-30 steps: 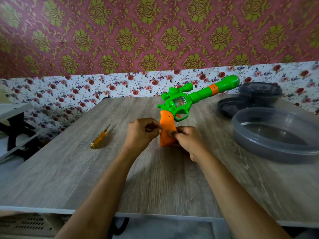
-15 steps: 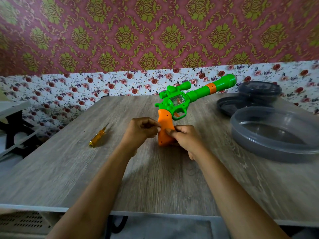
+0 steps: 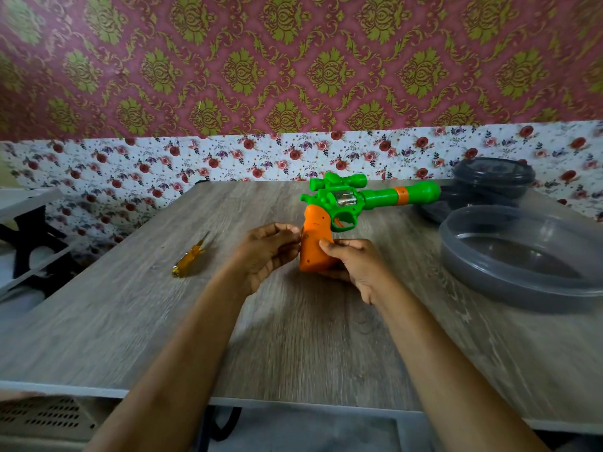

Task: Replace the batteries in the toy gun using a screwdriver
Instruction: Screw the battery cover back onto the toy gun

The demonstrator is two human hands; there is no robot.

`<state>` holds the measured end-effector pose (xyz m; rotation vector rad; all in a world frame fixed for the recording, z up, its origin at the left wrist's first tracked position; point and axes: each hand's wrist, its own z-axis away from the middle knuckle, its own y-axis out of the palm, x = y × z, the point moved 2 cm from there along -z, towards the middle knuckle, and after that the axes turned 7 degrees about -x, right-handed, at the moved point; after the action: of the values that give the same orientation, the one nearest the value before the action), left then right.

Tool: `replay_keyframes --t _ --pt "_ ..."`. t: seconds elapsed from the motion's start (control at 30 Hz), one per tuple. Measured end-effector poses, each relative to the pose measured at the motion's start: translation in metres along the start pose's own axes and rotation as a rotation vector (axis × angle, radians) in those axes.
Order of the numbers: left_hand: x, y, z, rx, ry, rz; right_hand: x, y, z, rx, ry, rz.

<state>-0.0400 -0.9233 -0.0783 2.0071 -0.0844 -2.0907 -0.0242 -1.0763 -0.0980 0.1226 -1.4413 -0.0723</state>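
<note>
A green toy gun (image 3: 355,199) with an orange grip and an orange band on its barrel stands over the middle of the wooden table (image 3: 310,347), barrel pointing right. My right hand (image 3: 354,264) wraps the lower part of the orange grip, thumb across its side. My left hand (image 3: 266,247) is curled at the grip's left edge, fingertips touching it. A yellow-handled screwdriver (image 3: 189,257) lies on the table to the left, apart from both hands. No batteries are visible.
A large grey translucent bowl (image 3: 522,256) sits at the right. Behind it are a dark lid (image 3: 434,208) and a dark round container (image 3: 492,176). A white shelf with a black frame (image 3: 29,223) stands left of the table. Floral wallpaper backs the table.
The gun's barrel has dropped from a raised slant to nearly level. My left hand has loosened and slid a little left of the grip. The screwdriver has not moved.
</note>
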Motion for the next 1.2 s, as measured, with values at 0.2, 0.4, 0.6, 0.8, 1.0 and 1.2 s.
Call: replay_keyframes --t 0.2,0.4,0.6,0.8,1.0,1.2 --pt "0.002 0.003 0.001 -0.015 0.01 -0.113 -0.003 0.0 -0.003 -0.007 -0.012 0.096" --pt "0.003 0.003 0.002 -0.115 0.203 -0.415 -0.006 0.0 -0.004 0.004 -0.051 0.178" --pt "-0.008 -0.011 0.001 -0.325 0.418 -0.675 -0.002 -0.002 -0.003 -0.026 -0.002 0.08" --pt "-0.03 -0.059 0.011 -0.862 0.377 -1.254 -0.002 0.0 -0.002 -0.006 -0.01 0.189" --pt "-0.03 -0.109 0.012 -0.746 0.058 -1.531 -0.001 0.002 0.001 0.025 -0.009 0.185" --pt "-0.025 -0.107 0.013 -0.726 0.092 -1.581 -0.001 0.002 0.002 0.027 0.006 0.176"
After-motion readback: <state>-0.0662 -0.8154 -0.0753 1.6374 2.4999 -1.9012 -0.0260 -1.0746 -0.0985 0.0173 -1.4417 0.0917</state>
